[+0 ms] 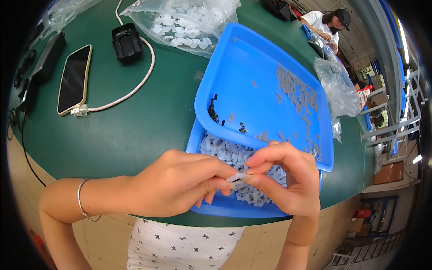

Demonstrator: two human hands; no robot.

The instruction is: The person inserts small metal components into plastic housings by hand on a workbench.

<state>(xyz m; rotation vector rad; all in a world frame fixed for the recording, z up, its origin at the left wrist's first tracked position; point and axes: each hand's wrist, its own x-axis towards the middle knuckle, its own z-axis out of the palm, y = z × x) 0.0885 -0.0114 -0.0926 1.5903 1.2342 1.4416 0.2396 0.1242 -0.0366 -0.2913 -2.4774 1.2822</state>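
Green desk (135, 130) in a workshop. Nearest: L hand (173, 182) & R hand (288, 182), each grip pinching, thumb to finger, on 1 small whitish piece (236, 177) above the lower blue tray (252, 211) w/ its similar white parts (254, 198). Only fingertips hold it, so a slip cd drop it among look-alikes. Just beyond, the upper blue tray (252, 58) overlaps the lower tray; a knock fr. the R hand cd shift it & spill the grey bits (294, 87) or black bits (213, 111). Farther: clear bag (216, 18), then 1 co-worker (317, 19).
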